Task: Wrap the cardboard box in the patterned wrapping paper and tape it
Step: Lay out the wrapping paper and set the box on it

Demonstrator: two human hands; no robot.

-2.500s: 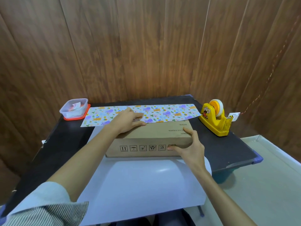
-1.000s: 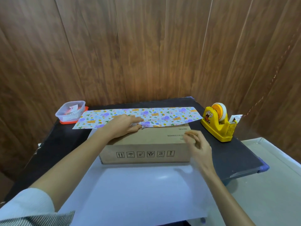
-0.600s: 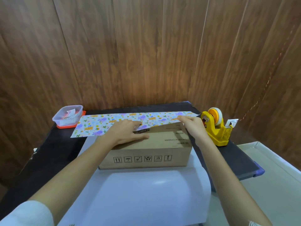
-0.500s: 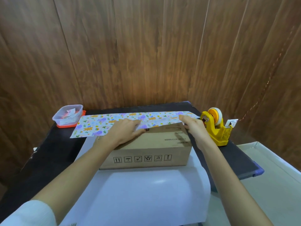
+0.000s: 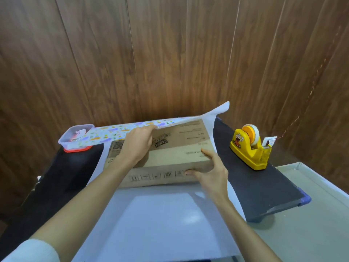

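The box (image 5: 177,150) sits on the white back of the paper (image 5: 160,214) on the dark surface (image 5: 255,182). The left hand (image 5: 138,143) lies on the box top, its grip apart, fingers pressing the paper's patterned far flap down. The right hand (image 5: 210,173) has its grip clamped on the box's near right corner, thumb on the front. A yellow tape dispenser (image 5: 251,150) stands to the right.

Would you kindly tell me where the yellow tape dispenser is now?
In the head view, the yellow plastic tape dispenser stands on the black table's right side, apart from the brown cardboard box.
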